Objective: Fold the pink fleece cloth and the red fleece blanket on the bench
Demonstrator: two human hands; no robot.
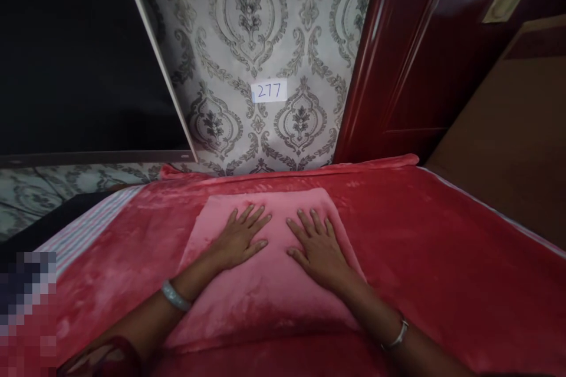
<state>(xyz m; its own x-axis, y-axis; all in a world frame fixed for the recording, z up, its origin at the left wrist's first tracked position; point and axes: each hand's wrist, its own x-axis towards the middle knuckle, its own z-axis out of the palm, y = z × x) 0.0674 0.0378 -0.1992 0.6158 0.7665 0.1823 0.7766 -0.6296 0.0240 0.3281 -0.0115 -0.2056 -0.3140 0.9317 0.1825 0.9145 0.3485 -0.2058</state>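
My fingers (308, 225) are showing slender and bare, tapering to short, neatly rounded nails. Around my left wrist (194, 275) I am wearing a broad, smooth bangle (175, 296), pale grey-green and faintly mottled. Around my right wrist (356, 291) I am wearing a slimmer silver bracelet (401, 334), its curve gleaming, with something thin and dark showing beside it. At the near left, a dark red sleeve (132, 353) with paler patches is covering my forearm, its pattern blurring.

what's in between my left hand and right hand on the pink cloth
Only the surface of the pink cloth shows between the left hand and the right hand; the head view shows no object there.
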